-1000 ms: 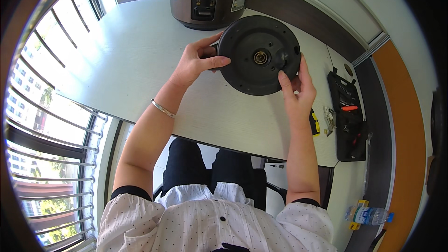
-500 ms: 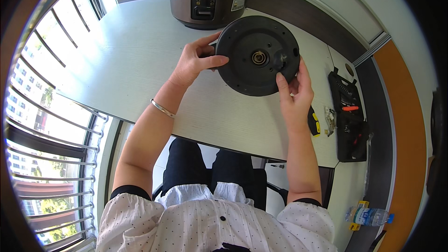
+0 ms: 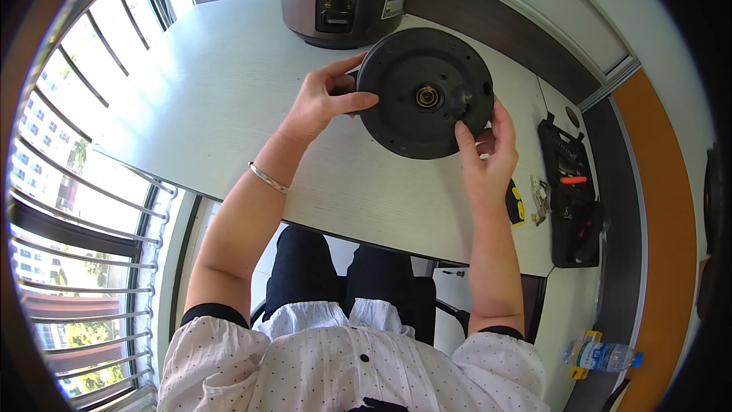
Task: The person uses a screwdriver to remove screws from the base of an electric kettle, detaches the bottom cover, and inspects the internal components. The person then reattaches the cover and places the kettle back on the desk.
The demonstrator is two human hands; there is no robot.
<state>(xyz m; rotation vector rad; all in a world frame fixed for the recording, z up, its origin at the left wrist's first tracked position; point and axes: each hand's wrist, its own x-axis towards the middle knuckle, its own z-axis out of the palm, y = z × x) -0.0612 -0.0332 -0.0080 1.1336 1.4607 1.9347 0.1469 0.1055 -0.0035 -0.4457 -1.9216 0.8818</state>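
Between my hands I hold up a round black disc-shaped part, like a lid or base plate, above the table. A brass-coloured coil sits at its centre, and a small raised knob shows right of that. My left hand grips its left edge, thumb on the face and fingers behind. With my right hand I hold the lower right edge, the thumb resting on the face near the knob. Most of the fingers behind the disc are hidden. Behind it stands a brown rice cooker.
On the white table, right of my right forearm, lie a yellow-and-black tool, small metal pieces and an unfolded black tool case. A plastic water bottle lies at the lower right. Barred windows fill the left side.
The disc and both hands have shifted very slightly to the right in the picture. Both grips stay the same.
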